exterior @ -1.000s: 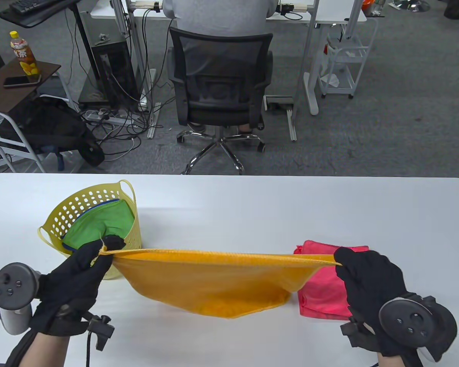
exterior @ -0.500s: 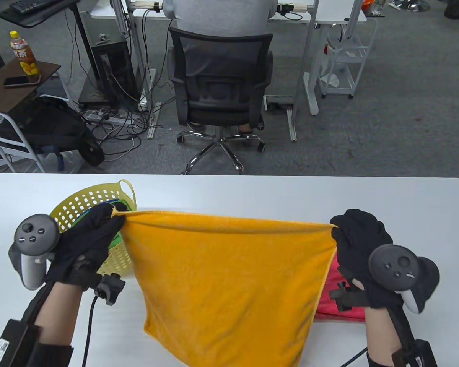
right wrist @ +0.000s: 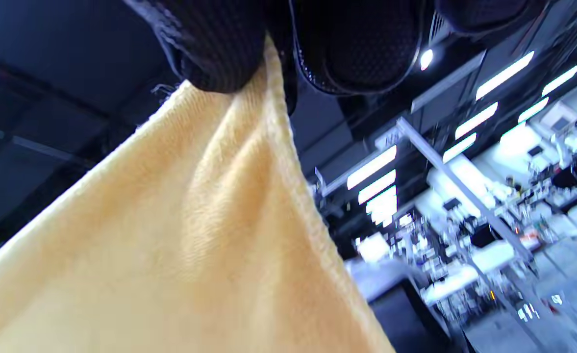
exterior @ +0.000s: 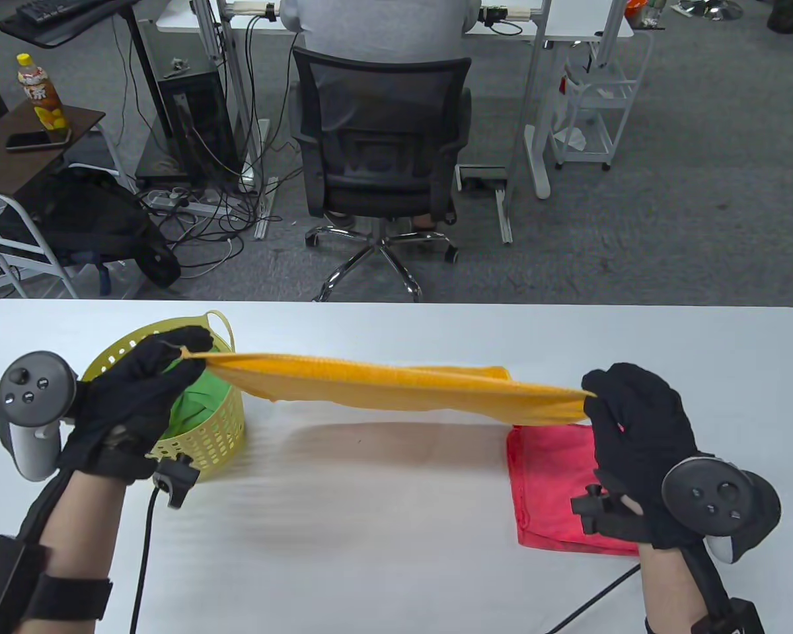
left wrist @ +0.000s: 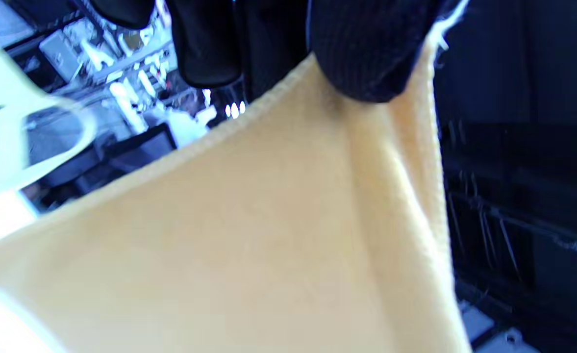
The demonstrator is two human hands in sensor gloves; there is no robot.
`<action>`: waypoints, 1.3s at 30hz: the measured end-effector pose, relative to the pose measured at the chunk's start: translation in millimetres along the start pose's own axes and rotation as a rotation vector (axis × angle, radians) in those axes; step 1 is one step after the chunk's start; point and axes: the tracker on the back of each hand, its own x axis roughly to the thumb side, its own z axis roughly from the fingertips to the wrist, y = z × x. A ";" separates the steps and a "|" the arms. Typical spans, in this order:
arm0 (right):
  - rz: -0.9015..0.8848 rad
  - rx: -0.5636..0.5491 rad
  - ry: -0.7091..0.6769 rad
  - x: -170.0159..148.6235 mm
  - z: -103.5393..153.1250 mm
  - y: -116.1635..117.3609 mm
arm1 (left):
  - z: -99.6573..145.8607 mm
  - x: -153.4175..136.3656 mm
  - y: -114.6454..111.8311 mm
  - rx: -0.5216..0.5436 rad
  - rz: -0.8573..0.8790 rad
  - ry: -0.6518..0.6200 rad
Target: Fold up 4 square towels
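Left hand point(exterior: 139, 396) and right hand point(exterior: 641, 429) each pinch a corner of the orange terry-cloth square towel point(exterior: 396, 389), stretched taut above the white table point(exterior: 396, 528). Step judged: spreading; next, lay it flat.

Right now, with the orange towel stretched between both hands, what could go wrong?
1. The left hand and right hand each pinch only a corner of the orange towel; a slip would likely drop it crumpled.
2. It hangs over the folded red towel, so laying it down there could disturb that fold.
3. The left hand is right above the yellow basket rim and could knock it.
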 end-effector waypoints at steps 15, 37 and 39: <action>0.285 0.775 -0.022 -29.7 129.8 89.6 | 128.7 -129.7 -56.6 -0.302 -0.157 0.532; 0.349 0.818 -0.043 -31.1 96.3 150.8 | 96.5 -139.0 -165.6 -0.524 -1.038 0.443; 0.343 0.806 -0.048 -30.9 97.2 148.1 | 96.8 -135.6 -169.3 -0.521 -1.054 0.418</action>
